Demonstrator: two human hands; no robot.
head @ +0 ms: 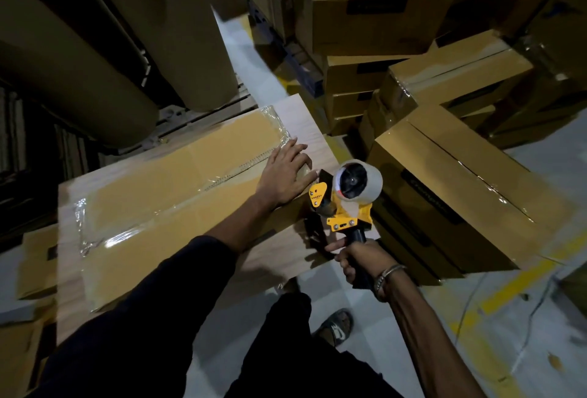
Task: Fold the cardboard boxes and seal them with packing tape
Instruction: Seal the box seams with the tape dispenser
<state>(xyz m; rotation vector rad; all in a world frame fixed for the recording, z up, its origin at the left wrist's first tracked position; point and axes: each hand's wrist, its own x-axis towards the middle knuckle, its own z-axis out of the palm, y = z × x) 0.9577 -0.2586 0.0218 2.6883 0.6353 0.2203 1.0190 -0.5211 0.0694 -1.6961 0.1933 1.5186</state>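
My right grip [357, 259] is curled tight around the black handle of the yellow tape dispenser [344, 199], whose clear roll sits just off the near-right corner of the cardboard box [165, 194]. My left grip [286, 172] lies flat with fingers spread on that same end of the box, touching the taped centre seam. The box lies along the wood-grain counter [313, 126], with a bare strip of counter at its far right end and along the near edge. Close on the right, sealed boxes [457, 188] crowd in, leaving a narrow lane of pale floor [428, 350] with a yellow line [517, 283]. Large brown rolls [73, 60] stand behind on the left. The dispenser's small label and the dark box print are too blurred to read.
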